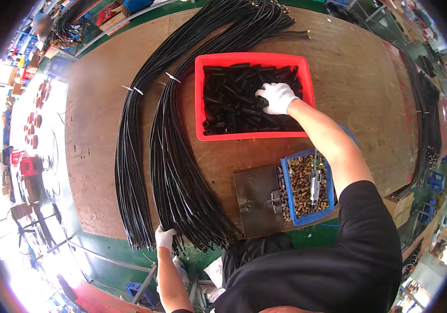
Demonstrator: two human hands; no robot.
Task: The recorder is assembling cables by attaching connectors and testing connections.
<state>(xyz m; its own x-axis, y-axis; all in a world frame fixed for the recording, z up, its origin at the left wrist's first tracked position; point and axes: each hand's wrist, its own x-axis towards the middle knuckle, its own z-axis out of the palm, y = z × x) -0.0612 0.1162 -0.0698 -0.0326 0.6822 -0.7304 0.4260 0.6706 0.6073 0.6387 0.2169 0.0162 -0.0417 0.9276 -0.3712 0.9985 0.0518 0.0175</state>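
My right hand [277,98], in a white glove, reaches into a red bin [254,136] full of short black tubular sleeves [228,91]. Its fingers curl around one black sleeve among the others. At the table's near edge my left hand [165,238], gloved too, is closed around the end of a black hose from the right-hand bundle [168,141]. A second bundle of long black hoses [129,156] lies to its left. White ties hold both bundles, and their near ends hang over the edge. The fingers of my left hand partly hide the hose end.
A blue tray [284,180] of small brass-coloured fittings stands on the right, with a pen-shaped tool [315,183] lying over it. Beside it is a dark metal plate [257,221] with small fixtures. More black hoses [426,115] hang along the table's right side.
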